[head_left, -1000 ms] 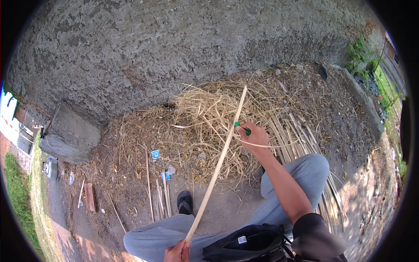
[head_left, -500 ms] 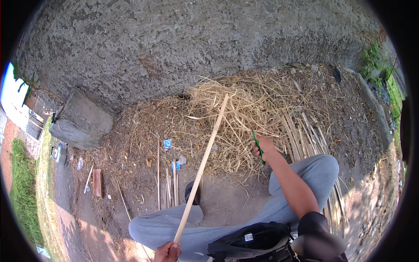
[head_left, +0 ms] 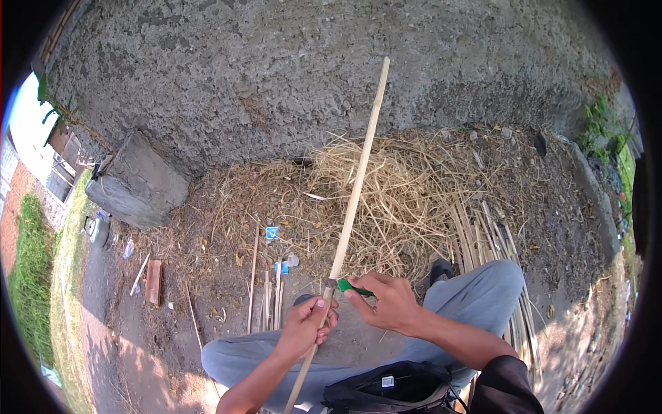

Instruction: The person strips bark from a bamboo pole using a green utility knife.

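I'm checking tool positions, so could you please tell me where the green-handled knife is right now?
In the head view, the green-handled knife sits low and central in the right hand, its blade end against the long bamboo strip just above the left hand.

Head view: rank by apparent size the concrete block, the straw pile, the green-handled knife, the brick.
1. straw pile, the widest spread.
2. concrete block.
3. brick.
4. green-handled knife, mostly hidden in the right hand, so its rank below the brick is unsure.

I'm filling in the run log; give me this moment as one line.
left hand: grips bamboo strip | right hand: holds green-handled knife against strip | strip: points up toward wall
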A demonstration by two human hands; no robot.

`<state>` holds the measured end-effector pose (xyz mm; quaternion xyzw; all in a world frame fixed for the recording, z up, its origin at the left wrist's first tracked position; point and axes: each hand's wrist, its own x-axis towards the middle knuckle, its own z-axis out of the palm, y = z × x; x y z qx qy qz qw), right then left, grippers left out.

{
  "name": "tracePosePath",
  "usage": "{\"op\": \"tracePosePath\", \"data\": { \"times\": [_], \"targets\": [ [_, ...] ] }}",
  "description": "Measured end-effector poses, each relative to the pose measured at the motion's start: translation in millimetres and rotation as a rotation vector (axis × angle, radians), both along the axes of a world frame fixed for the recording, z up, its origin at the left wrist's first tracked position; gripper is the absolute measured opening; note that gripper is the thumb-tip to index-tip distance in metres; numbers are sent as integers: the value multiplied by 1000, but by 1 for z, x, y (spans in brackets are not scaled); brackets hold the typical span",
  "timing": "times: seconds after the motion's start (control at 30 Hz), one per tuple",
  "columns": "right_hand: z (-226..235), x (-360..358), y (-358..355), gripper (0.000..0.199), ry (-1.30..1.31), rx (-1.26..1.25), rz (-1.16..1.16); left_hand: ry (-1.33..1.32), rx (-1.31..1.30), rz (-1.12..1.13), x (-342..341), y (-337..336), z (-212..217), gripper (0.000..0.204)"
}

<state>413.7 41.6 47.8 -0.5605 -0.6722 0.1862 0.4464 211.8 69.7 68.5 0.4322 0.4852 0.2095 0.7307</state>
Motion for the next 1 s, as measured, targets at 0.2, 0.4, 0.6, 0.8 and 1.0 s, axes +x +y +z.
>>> {"op": "tracePosePath", "data": {
  "times": [0.2,0.4,0.6,0.8,1.0],
  "targets": [
    [-23,12,7,19,-158,36,-79,27,-26,-7,25,13,-9,30],
    [-31,12,4,20,-236,68,-101,71,0,26,27,11,-27,32],
    [-42,5,2,22,-267,23,-106,35,14,75,28,11,-36,32],
    [-35,0,-2,20,-290,-7,-135,151,348,54,25,2,-58,32],
    [-42,1,-1,20,-329,103,-162,59,217,106,31,-3,-49,30]
  ]
}}
